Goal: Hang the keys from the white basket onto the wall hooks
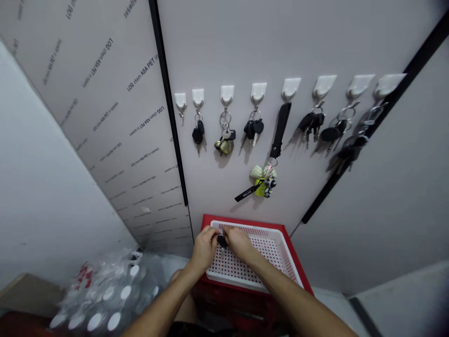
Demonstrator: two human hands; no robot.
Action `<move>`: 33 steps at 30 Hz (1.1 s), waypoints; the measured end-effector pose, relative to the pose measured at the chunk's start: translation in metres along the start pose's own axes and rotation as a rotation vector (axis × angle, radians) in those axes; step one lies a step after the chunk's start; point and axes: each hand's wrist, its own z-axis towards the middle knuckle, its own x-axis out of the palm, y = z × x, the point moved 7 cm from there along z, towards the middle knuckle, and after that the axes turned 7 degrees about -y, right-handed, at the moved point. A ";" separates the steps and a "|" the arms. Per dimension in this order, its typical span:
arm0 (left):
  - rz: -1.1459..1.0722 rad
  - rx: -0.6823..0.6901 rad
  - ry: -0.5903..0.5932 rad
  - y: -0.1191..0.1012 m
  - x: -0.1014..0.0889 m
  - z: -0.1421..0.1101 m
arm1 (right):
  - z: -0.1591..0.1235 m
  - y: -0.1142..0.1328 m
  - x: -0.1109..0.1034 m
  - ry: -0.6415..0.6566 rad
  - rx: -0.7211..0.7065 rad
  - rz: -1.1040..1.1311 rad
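Observation:
Over a white perforated basket (261, 280), my left hand (206, 243) and my right hand (238, 241) meet with their fingers closed. A key with a black head (222, 241) hangs between them, its metal blade pointing down. Both hands pinch at its top; the small ring or part there is mostly hidden by the fingers. On the wall ahead, several bunches of keys hang from white hooks, among them a black-headed bunch (254, 128) and a black strap (281, 128) with a yellow-green charm (260, 187). The leftmost hook (180, 101) holds nothing.
The basket rests on a red stool (298, 257) against the white wall panel. Black vertical trims (168, 93) run along the panel's edges. Plastic-wrapped bottles (108, 295) stand on the floor at left, beside a cardboard box (31, 295).

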 end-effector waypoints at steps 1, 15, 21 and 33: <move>-0.001 -0.001 0.001 0.001 0.001 0.000 | -0.001 0.000 0.000 0.012 0.003 -0.010; -0.131 -0.147 0.088 -0.005 -0.002 0.005 | -0.007 0.017 -0.050 -0.178 -0.076 0.383; -0.336 -0.300 0.069 -0.008 -0.035 0.035 | -0.006 0.034 -0.091 -0.352 -0.159 0.548; -0.457 -0.185 -0.327 -0.078 -0.181 0.153 | 0.041 0.114 -0.218 -0.778 -0.484 0.442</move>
